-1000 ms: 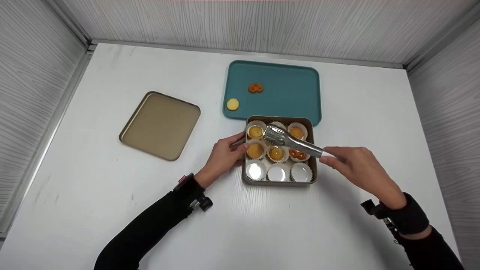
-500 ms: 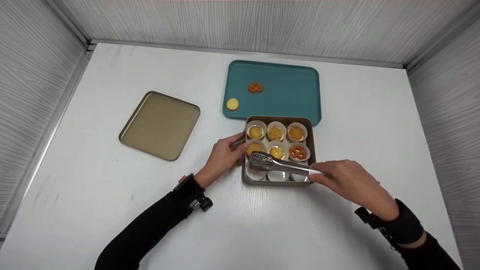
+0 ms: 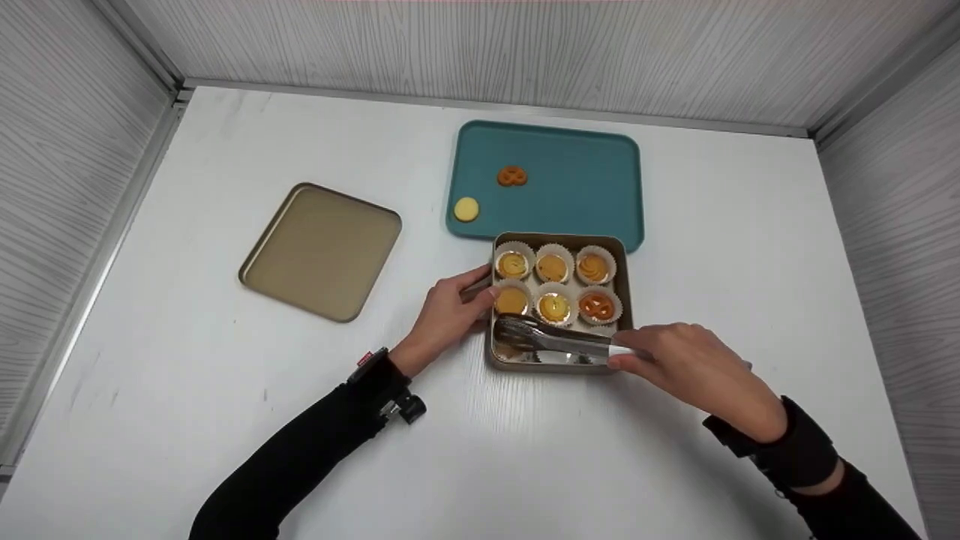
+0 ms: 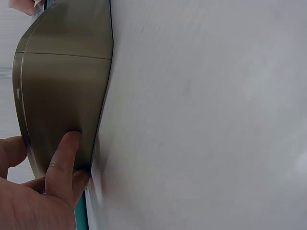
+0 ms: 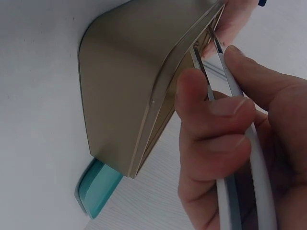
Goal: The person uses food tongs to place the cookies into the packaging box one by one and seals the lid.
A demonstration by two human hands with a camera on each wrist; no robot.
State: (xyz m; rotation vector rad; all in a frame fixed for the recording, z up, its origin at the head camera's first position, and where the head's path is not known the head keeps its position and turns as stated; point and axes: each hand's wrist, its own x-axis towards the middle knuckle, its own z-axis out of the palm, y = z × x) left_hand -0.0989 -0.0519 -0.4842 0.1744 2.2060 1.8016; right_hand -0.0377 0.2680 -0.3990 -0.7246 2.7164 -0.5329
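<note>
A square metal tin (image 3: 628,285) holds rows of white paper cups; the back and middle rows contain cookies, among them a swirl cookie (image 3: 592,267) and a pretzel cookie (image 3: 597,305). My left hand (image 3: 448,315) grips the tin's left wall, thumb at the rim and fingers along the outside, as the left wrist view also shows. With my right hand (image 3: 690,367) I hold metal tongs (image 3: 559,342) by their white handle. The tongs' head is low over the front-left cup, where some brown shows beneath it. The tongs partly cover the front row.
Behind the tin lies a teal tray (image 3: 577,187) carrying another pretzel cookie (image 3: 512,178) and a round yellow cookie (image 3: 466,209). To the left, a shallow square metal lid (image 3: 322,251) rests on the white table (image 3: 480,465). Grey panels enclose the back and sides.
The tongs have come from over the back row toward me, down to the front-left cup, which was empty and now shows brown. My left hand and the tin have stayed put.
</note>
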